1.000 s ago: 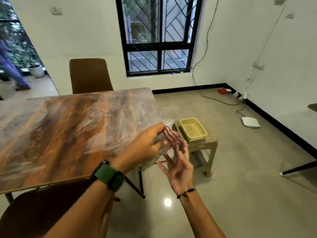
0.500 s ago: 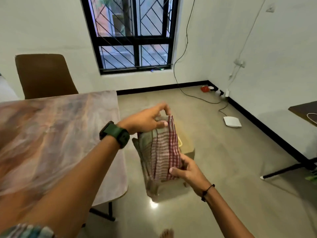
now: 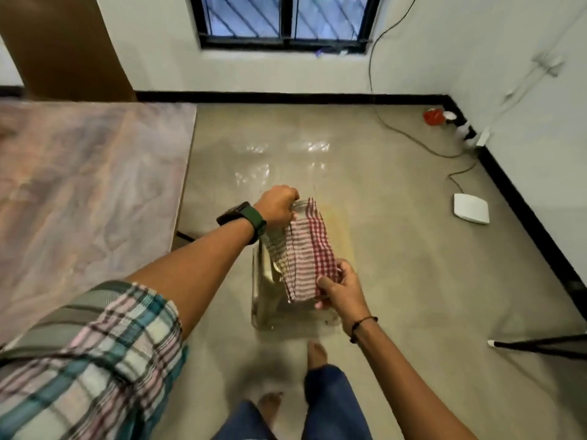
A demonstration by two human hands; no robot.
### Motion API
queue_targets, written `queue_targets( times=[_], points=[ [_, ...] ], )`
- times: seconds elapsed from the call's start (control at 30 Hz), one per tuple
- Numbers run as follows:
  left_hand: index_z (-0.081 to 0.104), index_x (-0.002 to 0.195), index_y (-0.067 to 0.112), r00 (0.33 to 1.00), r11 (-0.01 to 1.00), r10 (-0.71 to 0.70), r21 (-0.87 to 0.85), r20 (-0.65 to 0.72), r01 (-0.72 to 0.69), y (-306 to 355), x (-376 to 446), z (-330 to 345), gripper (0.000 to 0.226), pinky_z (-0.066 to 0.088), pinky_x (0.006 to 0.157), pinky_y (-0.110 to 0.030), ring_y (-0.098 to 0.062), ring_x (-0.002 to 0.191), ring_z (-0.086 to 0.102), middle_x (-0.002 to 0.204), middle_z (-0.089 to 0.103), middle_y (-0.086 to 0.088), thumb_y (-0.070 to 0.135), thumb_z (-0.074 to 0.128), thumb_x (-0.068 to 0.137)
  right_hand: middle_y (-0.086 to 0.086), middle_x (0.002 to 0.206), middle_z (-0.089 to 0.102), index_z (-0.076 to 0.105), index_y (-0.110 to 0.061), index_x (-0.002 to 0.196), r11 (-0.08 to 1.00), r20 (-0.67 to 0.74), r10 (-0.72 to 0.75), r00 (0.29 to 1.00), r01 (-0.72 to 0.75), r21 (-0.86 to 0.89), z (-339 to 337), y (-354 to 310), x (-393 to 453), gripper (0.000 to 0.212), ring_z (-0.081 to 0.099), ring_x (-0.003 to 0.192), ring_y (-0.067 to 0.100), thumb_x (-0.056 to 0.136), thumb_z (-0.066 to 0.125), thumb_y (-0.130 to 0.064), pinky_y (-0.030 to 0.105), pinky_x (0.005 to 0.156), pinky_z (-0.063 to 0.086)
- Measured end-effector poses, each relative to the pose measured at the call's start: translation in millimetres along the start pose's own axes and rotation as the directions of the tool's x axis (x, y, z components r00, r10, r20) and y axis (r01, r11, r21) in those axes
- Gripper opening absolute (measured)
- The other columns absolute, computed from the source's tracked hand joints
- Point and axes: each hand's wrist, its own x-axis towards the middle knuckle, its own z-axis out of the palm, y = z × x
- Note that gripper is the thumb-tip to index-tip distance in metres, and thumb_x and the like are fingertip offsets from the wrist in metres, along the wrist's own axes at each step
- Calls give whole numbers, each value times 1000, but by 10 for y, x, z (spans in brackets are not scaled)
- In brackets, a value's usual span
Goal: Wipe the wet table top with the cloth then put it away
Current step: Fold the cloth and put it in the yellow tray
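- The person stands barefoot on the glossy floor (image 3: pixel 397 249), bent over a low stool (image 3: pixel 263 300) at their feet.
- Both hands hold a red-and-white checked cloth (image 3: pixel 305 255), folded into a long strip and stretched between them above the stool.
- The left hand (image 3: pixel 278 204) is closed on the far end of the cloth, fingers bunched around the fabric; a green-strapped watch (image 3: pixel 244 219) sits on that wrist.
- The right hand (image 3: pixel 341 287) pinches the near end, thumb on top of the checks and fingers curled beneath; a thin black cord bracelet (image 3: pixel 362 325) circles that wrist.
- A pale yellow tray (image 3: pixel 343 230) shows blurred under the cloth at the stool's far right; whether the cloth touches it I cannot tell.
- The marbled brown-and-grey table top (image 3: pixel 89 192) lies to the left, its right edge near the left forearm, well apart from the cloth.
- A brown chair back (image 3: pixel 60 46) rises behind the table's far edge.
- Along the right wall, a flat white device (image 3: pixel 470 208) rests on the floor, a cable (image 3: pixel 409 134) trailing toward the far corner beneath the barred window (image 3: pixel 286 20).
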Motion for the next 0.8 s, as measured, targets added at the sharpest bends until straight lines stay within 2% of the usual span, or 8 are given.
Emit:
queue_targets(
  times=[0.13, 0.2, 0.3, 0.43, 0.53, 0.6, 0.7, 0.8],
  points=[
    [58, 113, 1, 996, 998, -59, 21, -63, 60, -183, 488, 461, 29, 44, 86, -37, -34, 104, 53, 112, 58, -19, 3, 54, 85, 9, 96, 60, 32, -14, 128, 997, -43, 59, 997, -60, -38, 29, 98, 557, 48, 58, 56, 16, 89, 50, 7, 23, 40, 48],
    [56, 116, 3, 995, 997, -76, 2, -70, 76, -287, 671, 649, 31, 44, 89, -40, -34, 105, 53, 114, 58, -18, 2, 54, 84, 3, 102, 58, 25, -24, 138, 994, -60, 40, 997, -46, -104, 35, 141, 799, 64, 61, 69, 17, 88, 51, 7, 30, 50, 54],
    [55, 117, 3, 994, 995, -102, -12, -44, 101, -447, 974, 795, 32, 44, 91, -41, -34, 106, 53, 116, 59, -18, 2, 53, 85, 0, 119, 53, 24, -31, 143, 972, -49, -9, 999, -3, -236, 72, 214, 1140, 74, 59, 96, 20, 86, 50, 8, 42, 83, 54],
    [57, 116, 7, 992, 993, -120, -12, -28, 120, -716, 1393, 950, 32, 46, 89, -44, -33, 105, 55, 115, 61, -15, 4, 53, 84, -4, 129, 46, 31, -28, 141, 951, -17, 0, 1000, -5, -308, 137, 360, 1552, 67, 52, 111, 19, 87, 48, 8, 27, 90, 49],
    [55, 121, 9, 994, 994, -106, -7, 6, 106, -904, 1645, 1102, 34, 42, 95, -43, -31, 110, 51, 121, 58, -15, 9, 53, 87, -3, 130, 48, 39, -24, 138, 936, -27, 49, 998, -55, -347, 200, 551, 1907, 61, 53, 110, 21, 86, 51, 4, 31, 92, 50],
    [49, 128, 9, 991, 991, -128, -27, 23, 129, -1032, 1731, 1222, 40, 33, 103, -38, -29, 121, 43, 132, 50, -13, 12, 53, 89, 0, 122, 54, 52, -20, 126, 892, -91, 144, 985, -169, -419, 234, 750, 2146, 43, 55, 104, 21, 86, 55, -3, 34, 94, 48],
    [48, 129, 8, 986, 990, -101, -81, 132, 112, -1139, 1639, 1431, 39, 32, 100, -33, -26, 123, 43, 134, 49, -13, 9, 50, 91, 17, 108, 61, 65, -12, 92, 773, -177, 232, 956, -292, -564, 290, 947, 2297, 12, 63, 85, 34, 84, 56, -14, 46, 79, 55],
    [54, 120, 6, 968, 992, -35, -109, 250, 64, -1134, 1405, 1665, 31, 37, 95, -33, -26, 114, 49, 124, 56, -14, 5, 46, 91, 17, 116, 53, 65, -3, 104, 650, -168, 196, 966, -256, -716, 351, 903, 2273, 22, 59, 94, 35, 90, 53, -15, 33, 82, 48]
  ],
)
